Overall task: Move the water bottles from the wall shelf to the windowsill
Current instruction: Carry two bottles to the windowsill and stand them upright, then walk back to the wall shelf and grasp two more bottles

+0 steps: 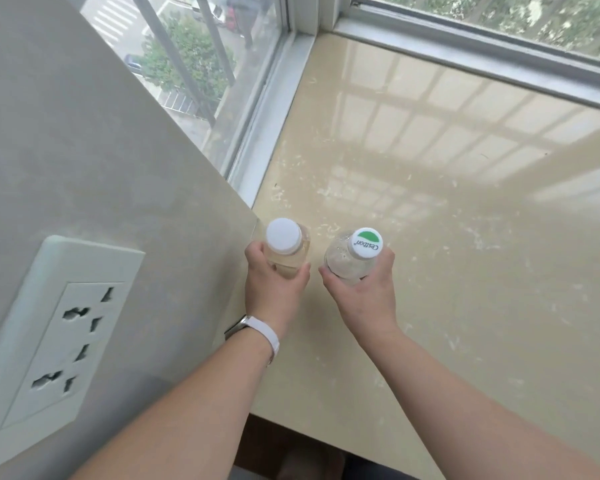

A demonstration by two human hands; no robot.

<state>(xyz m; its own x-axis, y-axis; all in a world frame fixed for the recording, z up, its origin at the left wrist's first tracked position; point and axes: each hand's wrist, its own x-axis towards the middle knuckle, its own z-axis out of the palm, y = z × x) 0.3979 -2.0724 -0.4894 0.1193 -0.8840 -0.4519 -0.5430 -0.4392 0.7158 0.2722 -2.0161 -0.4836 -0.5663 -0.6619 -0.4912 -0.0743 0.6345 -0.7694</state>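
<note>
Two clear water bottles are seen from above over the beige windowsill (pixel 447 237). My left hand (pixel 274 282) grips the bottle with the plain white cap (pixel 283 236), close to the wall's corner. My right hand (pixel 364 292) grips the bottle with the white and green cap (pixel 365 243). Both bottles stand upright, side by side and a little apart. Their bases are hidden by my hands, so I cannot tell whether they touch the sill.
A grey wall (pixel 84 150) with a white power socket (pixel 56 327) rises at the left, right beside my left arm. Window glass and frame (pixel 465 46) border the sill at the back and left. The sill's front edge (pixel 326 433) runs under my forearms.
</note>
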